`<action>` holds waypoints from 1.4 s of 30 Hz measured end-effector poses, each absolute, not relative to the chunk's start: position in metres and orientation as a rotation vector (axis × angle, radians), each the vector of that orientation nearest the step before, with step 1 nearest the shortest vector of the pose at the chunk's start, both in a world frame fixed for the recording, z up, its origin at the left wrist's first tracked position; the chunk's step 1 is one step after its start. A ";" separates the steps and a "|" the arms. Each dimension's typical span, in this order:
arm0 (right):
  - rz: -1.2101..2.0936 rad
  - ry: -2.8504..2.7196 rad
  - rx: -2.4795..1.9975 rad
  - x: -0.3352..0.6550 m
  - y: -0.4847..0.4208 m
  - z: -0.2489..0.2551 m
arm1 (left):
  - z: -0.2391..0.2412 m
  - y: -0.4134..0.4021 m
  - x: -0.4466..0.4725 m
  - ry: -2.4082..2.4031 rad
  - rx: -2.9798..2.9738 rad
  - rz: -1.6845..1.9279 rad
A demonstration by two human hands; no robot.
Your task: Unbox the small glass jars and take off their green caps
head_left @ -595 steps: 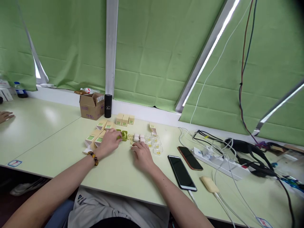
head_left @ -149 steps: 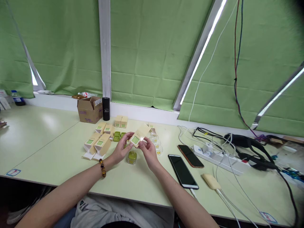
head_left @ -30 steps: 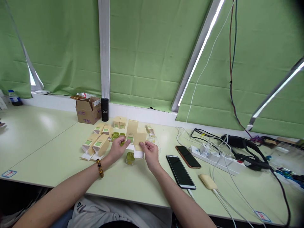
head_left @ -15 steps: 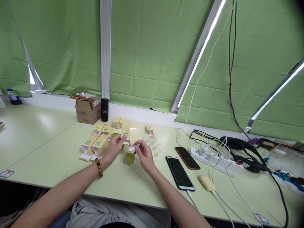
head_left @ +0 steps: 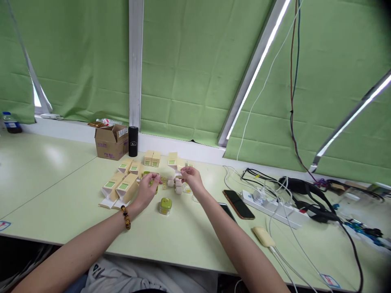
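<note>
right hand [head_left: 190, 178] now beyond green jar [head_left: 165, 206], beside cartons [head_left: 172, 159]

Cardboard box [head_left: 110, 142]: flaps open, at 10 o'clock on the surface [head_left: 61, 171].
Black canister [head_left: 132, 141]: upright, just at 3 o'clock of the box.
Phone [head_left: 238, 198]: dark screen up, at 3 o'clock.
Power strip [head_left: 275, 207]: white, cables plugged in, at 3 o'clock of the phone.
Beige pad [head_left: 263, 236]: at 5 o'clock of the phone.
Bottle [head_left: 10, 122]: far out at 9 o'clock.
</note>
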State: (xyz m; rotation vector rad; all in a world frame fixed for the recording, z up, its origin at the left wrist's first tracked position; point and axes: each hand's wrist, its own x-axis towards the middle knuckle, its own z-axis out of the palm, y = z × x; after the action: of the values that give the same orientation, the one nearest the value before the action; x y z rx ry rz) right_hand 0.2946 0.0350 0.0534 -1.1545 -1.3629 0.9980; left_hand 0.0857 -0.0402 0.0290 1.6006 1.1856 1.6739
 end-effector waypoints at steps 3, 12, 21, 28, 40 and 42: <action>0.976 -1.389 -1.279 0.302 0.078 0.070 | 0.028 -0.041 0.088 1.220 1.641 1.659; 0.525 -1.545 -1.755 0.318 0.136 0.071 | 0.025 -0.039 0.085 1.285 1.731 1.662; 0.062 -2.168 -1.684 0.323 0.115 0.048 | 0.027 -0.042 0.090 1.316 1.846 1.697; -0.042 -2.423 -1.692 0.306 0.127 0.039 | 0.025 -0.042 0.088 1.321 1.868 1.708; -0.167 -2.396 -1.826 0.298 0.125 0.035 | 0.025 -0.043 0.090 1.344 1.915 1.680; -0.155 -2.437 -1.783 0.294 0.123 0.036 | 0.025 -0.043 0.089 1.347 1.914 1.670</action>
State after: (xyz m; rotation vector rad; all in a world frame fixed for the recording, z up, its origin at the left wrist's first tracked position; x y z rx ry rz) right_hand 0.2943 0.1231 0.0364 -1.7829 -2.4369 -0.1549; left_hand 0.0894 -0.0431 0.0250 1.9136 1.3471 1.6698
